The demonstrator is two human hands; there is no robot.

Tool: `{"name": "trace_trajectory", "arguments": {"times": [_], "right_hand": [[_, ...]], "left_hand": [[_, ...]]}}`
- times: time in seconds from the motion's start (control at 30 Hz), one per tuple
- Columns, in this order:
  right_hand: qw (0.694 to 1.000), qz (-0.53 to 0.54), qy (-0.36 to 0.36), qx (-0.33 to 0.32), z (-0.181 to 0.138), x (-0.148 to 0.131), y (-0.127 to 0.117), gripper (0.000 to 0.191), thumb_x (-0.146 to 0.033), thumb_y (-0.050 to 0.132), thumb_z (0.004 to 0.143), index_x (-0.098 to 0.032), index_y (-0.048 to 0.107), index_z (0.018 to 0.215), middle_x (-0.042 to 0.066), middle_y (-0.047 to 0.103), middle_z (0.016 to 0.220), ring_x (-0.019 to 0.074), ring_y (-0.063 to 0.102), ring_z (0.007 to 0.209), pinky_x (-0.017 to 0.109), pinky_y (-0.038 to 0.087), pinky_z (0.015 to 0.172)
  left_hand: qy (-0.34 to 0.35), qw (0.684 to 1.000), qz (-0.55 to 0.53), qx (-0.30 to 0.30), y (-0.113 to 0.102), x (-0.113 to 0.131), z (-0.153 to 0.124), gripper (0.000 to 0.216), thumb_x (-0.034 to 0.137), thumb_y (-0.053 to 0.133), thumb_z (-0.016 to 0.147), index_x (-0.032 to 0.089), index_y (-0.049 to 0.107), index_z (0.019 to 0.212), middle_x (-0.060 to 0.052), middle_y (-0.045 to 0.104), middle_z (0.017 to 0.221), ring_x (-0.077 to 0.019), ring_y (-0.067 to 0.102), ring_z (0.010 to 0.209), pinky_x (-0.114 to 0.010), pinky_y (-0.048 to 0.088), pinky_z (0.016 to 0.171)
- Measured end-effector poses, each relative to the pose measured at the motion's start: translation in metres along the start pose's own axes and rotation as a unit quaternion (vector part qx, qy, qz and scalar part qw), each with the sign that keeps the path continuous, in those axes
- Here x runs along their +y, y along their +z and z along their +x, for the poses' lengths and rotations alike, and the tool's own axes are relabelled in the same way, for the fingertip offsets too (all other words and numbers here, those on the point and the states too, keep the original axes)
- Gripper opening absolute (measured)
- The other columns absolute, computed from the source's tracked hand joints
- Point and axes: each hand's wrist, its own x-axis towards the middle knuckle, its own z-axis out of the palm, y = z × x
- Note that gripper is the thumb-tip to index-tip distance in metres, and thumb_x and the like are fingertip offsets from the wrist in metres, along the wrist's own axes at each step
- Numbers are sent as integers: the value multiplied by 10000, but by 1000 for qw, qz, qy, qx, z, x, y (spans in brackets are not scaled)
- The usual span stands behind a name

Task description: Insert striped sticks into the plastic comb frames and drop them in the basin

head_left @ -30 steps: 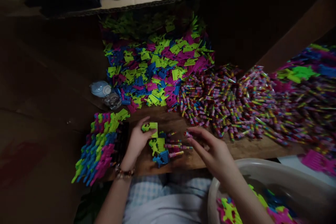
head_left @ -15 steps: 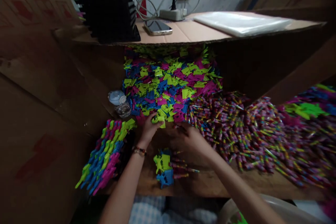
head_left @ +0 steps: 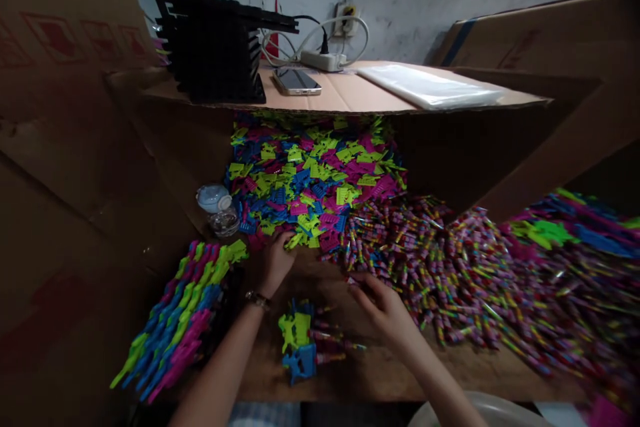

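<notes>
While the left hand [head_left: 277, 259] lay at the near edge of the heap of flat green, blue and magenta plastic pieces [head_left: 313, 180], its fingers were curled down onto a yellow-green piece there, and whether they had closed on it could not be told. The right hand [head_left: 384, 307] rested palm down on the brown wooden tabletop [head_left: 390, 363], fingers loosely stretched toward the wide spread of small multicoloured striped sticks [head_left: 450, 260]; its fingertips met the nearest sticks, but a grip could not be made out. Between the two forearms sat a small cluster of green and blue plastic pieces with a few striped sticks [head_left: 301, 341], touching neither hand. Left of the left wrist, a long packed row of green, blue and magenta pieces [head_left: 175, 320] slanted across the table corner. A clear bottle with a pale blue cap [head_left: 216, 209] stood just beside the heap. Above, a cardboard shelf [head_left: 350, 95] bore a dark smartphone [head_left: 296, 81], a white power strip [head_left: 325, 61], a stack of black trays [head_left: 215, 47] and a flat clear plastic bag [head_left: 430, 87].
</notes>
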Motion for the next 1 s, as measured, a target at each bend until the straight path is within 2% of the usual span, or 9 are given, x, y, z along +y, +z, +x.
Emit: {"name": "trace_trajectory", "arguments": {"times": [0.1,0.17,0.3,0.43,0.57,0.67,0.77,0.9,1.0], "right_hand": [[997,74,7,-12,-4,-13,-7,273,-388,578,801,-183,646,969,84,706,903,224,650,834,310,517,738],[990,137,13,-24,-5,-25,-13,326,-388,625,777,-203,611,1046,66,688,926,199,638,845,291,510,735],[971,230,49,-44,-9,-50,-24,254,-394,691,734,-203,612,881,25,661,827,154,608,762,240,480,653],[950,280,97,-98,-19,-65,-31,236,-395,702,736,-182,637,814,-3,636,714,113,554,642,208,417,563],[934,324,103,-111,-30,-67,-34,204,-356,723,735,-178,650,801,-18,615,713,92,538,640,196,409,588],[910,366,106,-161,-35,-62,-37,179,-330,710,757,-179,646,828,-7,640,736,96,559,650,199,414,591],[882,405,111,-212,-36,-55,-37,188,-320,718,752,-173,630,829,-14,639,679,82,538,589,182,373,532],[857,441,125,-236,-37,-47,-33,220,-325,744,720,-166,617,804,-16,631,643,77,504,553,182,343,515],[845,462,137,-232,-38,-42,-30,251,-348,764,690,-170,614,783,-31,610,601,68,458,501,182,325,495]], "left_hand": [[5,999,-29,-22,-16,19,-20,332,140,640,716,192,613,1043,-49,652,1006,-185,598,971,-313,454,876],[-4,994,-86,-70,-31,38,-35,413,187,664,710,194,586,1115,-44,658,1030,-179,608,953,-286,472,839],[-115,916,-297,-242,-60,79,-61,412,237,735,657,174,619,1047,-34,678,939,-164,622,820,-237,495,709],[-160,871,-371,-279,-72,104,-76,321,256,736,680,190,627,974,7,664,837,-113,601,714,-188,482,638],[-145,857,-367,-332,-74,116,-83,262,268,707,728,181,625,962,2,650,820,-105,594,691,-172,473,604],[-135,859,-343,-355,-75,121,-85,278,275,695,743,179,630,996,-11,647,854,-117,598,740,-183,482,641],[-149,851,-338,-374,-75,121,-87,382,280,698,738,179,613,1097,-41,659,919,-144,612,782,-222,498,681],[-196,817,-381,-386,-74,117,-89,605,300,718,713,225,504,1274,-72,659,1027,-183,641,803,-285,517,693],[-195,810,-389,-393,-74,117,-90,554,288,716,715,224,549,1239,-86,649,1106,-205,643,873,-296,513,741]]}}
